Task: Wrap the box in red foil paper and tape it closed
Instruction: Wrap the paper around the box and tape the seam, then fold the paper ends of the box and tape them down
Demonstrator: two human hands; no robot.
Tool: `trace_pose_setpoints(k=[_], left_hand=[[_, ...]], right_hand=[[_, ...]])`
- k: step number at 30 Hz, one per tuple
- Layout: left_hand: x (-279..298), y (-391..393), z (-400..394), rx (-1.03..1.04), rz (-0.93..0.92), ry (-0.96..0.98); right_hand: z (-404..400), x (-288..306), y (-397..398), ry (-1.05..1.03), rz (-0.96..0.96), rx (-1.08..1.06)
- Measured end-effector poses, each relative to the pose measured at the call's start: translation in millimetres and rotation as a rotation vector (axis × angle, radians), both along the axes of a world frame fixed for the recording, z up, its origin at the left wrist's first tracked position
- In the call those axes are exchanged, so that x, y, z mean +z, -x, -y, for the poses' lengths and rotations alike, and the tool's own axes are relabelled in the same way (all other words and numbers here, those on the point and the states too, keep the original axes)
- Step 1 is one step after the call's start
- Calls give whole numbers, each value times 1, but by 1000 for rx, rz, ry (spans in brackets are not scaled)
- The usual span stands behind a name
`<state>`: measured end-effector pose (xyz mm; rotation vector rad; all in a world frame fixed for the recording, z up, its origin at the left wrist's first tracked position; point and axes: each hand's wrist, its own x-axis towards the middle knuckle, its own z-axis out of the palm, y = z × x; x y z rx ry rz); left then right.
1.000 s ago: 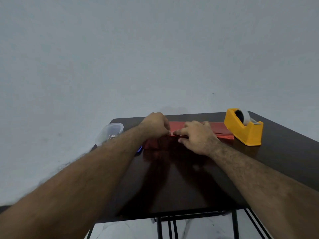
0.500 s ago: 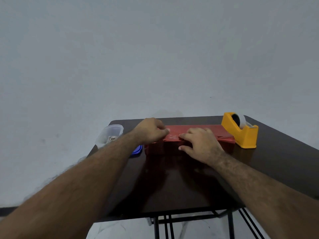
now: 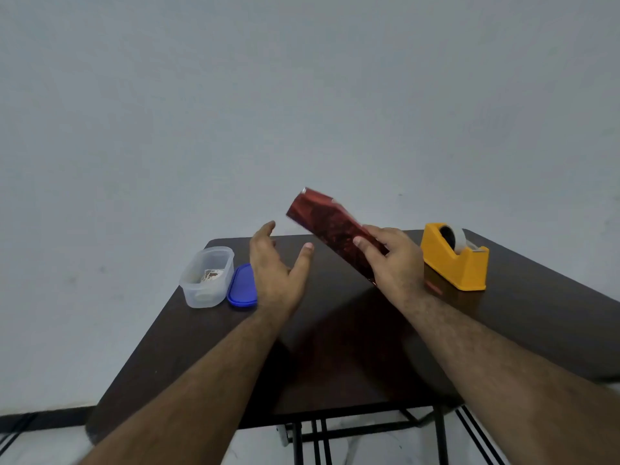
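A long box wrapped in red foil paper point(image 3: 327, 226) is lifted off the dark table point(image 3: 335, 347) and tilted, its far end up and to the left. My right hand point(image 3: 392, 263) grips its lower right end. To the left of the box, my left hand point(image 3: 278, 273) hovers open, palm toward it, fingers spread, touching nothing. A yellow tape dispenser point(image 3: 454, 258) with a roll of clear tape stands on the table just right of my right hand.
A clear plastic tub point(image 3: 208, 276) holding small items sits at the table's back left, its blue lid point(image 3: 242, 286) lying beside it. A plain grey wall rises behind the table. Black metal table legs point(image 3: 312, 437) show below the front edge.
The box lay flat on the table under both hands. Now my right hand has raised it, tilted, and my left hand has let go and opened.
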<state>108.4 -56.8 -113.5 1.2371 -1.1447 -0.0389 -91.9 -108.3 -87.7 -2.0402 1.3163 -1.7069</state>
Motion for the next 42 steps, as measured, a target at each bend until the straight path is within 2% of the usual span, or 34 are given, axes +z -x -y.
trace_pose_setpoints(k=[3, 6, 8, 11, 15, 18, 23, 27, 31, 35, 40, 42], left_hand=[[13, 10, 16, -175, -219, -76], [33, 13, 34, -486, -342, -174], [36, 15, 40, -625, -377, -159], [23, 20, 44, -572, -375, -69], [18, 21, 50, -422, -194, 0], [19, 19, 53, -345, -75, 24], [12, 17, 57, -298, -71, 7], [11, 19, 56, -304, -70, 25], [8, 22, 60, -306, -88, 48], [6, 22, 69, -313, -101, 68], [15, 22, 63, -410, -66, 69], [27, 19, 64, -414, -139, 96]], right_hand=[[5, 10, -8, -58, 284, 101], [11, 22, -16, -216, 605, 297], [13, 24, -17, -342, 689, 447], [17, 17, -12, -456, 694, 564], [42, 2, -7, -478, 625, 451], [63, 4, -7, -405, 635, 396], [83, 28, -15, -136, 584, 409], [95, 52, -22, 70, 629, 419], [103, 61, -32, 95, 760, 478], [111, 45, -38, 153, 720, 478], [111, 36, -29, 84, 721, 571], [107, 35, -28, 4, 777, 629]])
